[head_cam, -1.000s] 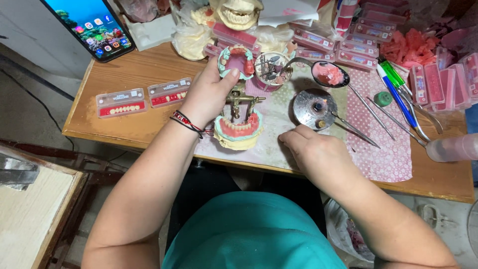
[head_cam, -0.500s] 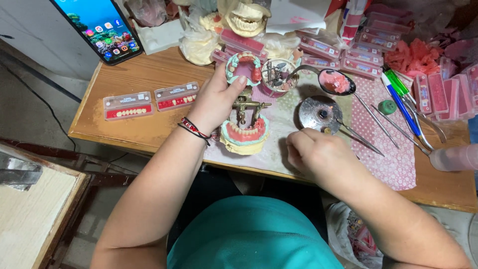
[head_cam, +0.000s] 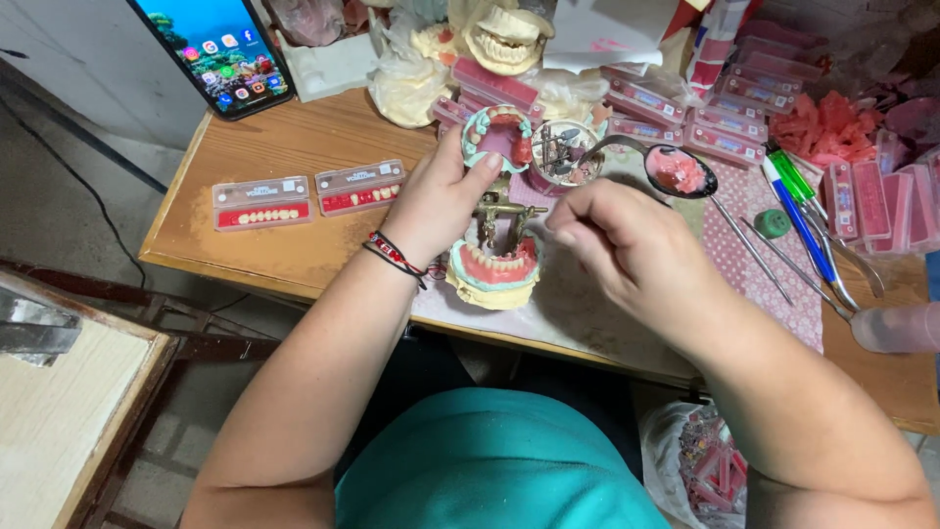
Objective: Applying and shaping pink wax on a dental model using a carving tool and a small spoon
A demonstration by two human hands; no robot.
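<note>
A wooden table [head_cam: 294, 147] carries a crowded spread. At its far left corner a smartphone with a lit screen [head_cam: 217, 49] leans against the wall, and nearer the front edge lie two clear flat cases of artificial teeth with red strips [head_cam: 308, 194]. At the back stand a cream plaster jaw cast [head_cam: 504, 34] and stacks of pink tooth cards [head_cam: 676, 108]. To the right a metal spoon holding pink wax [head_cam: 676, 168] rests over a pink dotted cloth [head_cam: 764, 255], with thin metal instruments [head_cam: 754, 257] and blue and green pens [head_cam: 798, 196] beside it.

In the middle stands a brass hinged articulator carrying pink wax dentures on teal bases [head_cam: 494, 245]. Its upper half is swung up and back; the lower denture sits at the table's front edge.

The left hand [head_cam: 441, 201], a red and black bracelet on its wrist, grips the raised upper denture plate with thumb and fingers closed on its rim. The right hand [head_cam: 627, 250] hovers just right of the lower denture, fingers pinched together; whether they hold anything I cannot tell
</note>
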